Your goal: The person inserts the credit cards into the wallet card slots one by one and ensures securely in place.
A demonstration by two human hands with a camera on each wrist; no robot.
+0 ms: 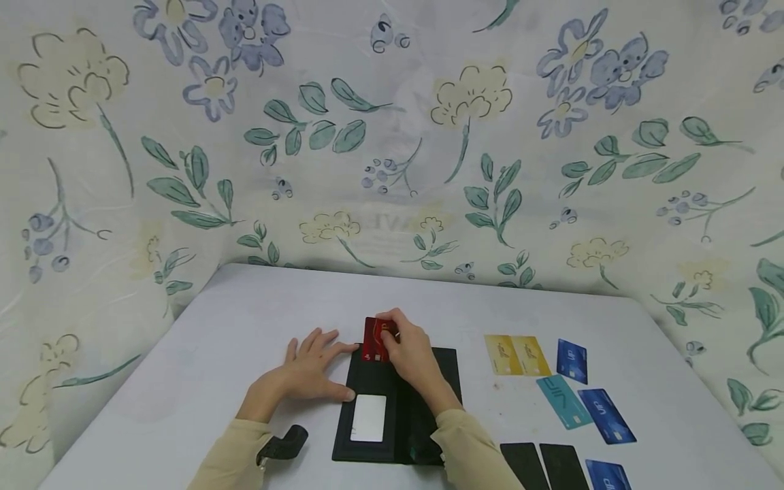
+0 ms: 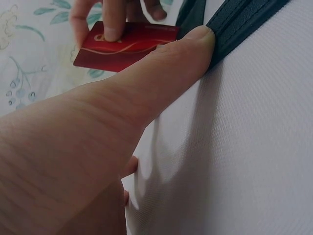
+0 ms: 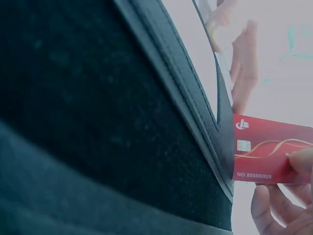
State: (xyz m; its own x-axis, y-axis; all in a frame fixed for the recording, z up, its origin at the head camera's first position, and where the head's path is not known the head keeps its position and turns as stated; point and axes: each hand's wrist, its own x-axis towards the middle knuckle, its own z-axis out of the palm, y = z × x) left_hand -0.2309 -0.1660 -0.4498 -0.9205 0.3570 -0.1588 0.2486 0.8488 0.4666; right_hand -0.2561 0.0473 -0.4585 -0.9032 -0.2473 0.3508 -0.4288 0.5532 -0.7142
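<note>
Left hand (image 1: 309, 371): fingers are spread; the thumb is pressed to the left edge of the black wallet (image 1: 367, 374) and the index fingertip is placed at its far left corner, presumably so that sliding is prevented.
Right hand (image 1: 412, 347): held over the wallet's far part; the red card (image 1: 371, 338) is pinched between thumb and fingers.
Card position: seen at the far edge of the wallet's left half, partly overlapping it in the head view; whether contact is made cannot be told.
Card grip: taken at the end away from the chip, so the chip end is left uncovered and is turned toward the wallet, judged suitable for guiding that end.
Wallet condition: laid open on the white table (image 1: 184, 381), by which both halves are exposed and likely easier to reach.
White panel (image 1: 369, 418): noted on the wallet's left half, toward its near end; material not determined.
Gold cards (image 1: 502, 355): two, placed side by side to the right of the wallet.
Teal card (image 1: 565, 401), blue cards (image 1: 608, 416): laid farther right of the wallet, apparently spread for easy picking.
Black cards (image 1: 522, 466): two, set near and right of the wallet.
</note>
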